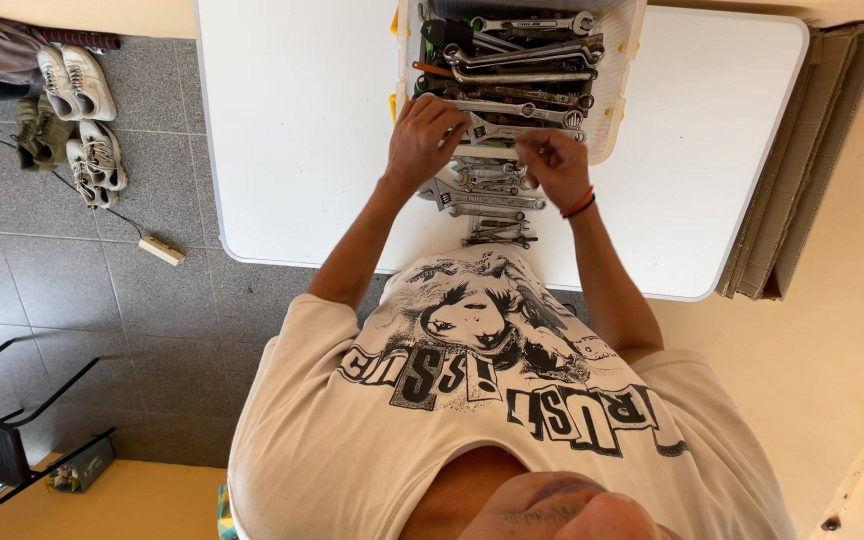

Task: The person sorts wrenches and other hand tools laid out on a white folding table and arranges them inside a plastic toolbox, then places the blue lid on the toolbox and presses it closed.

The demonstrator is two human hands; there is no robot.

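A white plastic bin full of steel wrenches and spanners stands at the far side of a white table. My left hand curls over the bin's near edge and grips the head end of an adjustable wrench. My right hand, with a red band at the wrist, is pinched on the same wrench's handle. Just below my hands, a row of several wrenches lies side by side on the table, from large to small.
Folded cardboard sheets lean off the table's right side. On the grey tiled floor at left lie pairs of shoes, a cable with a small white box, and a black chair frame.
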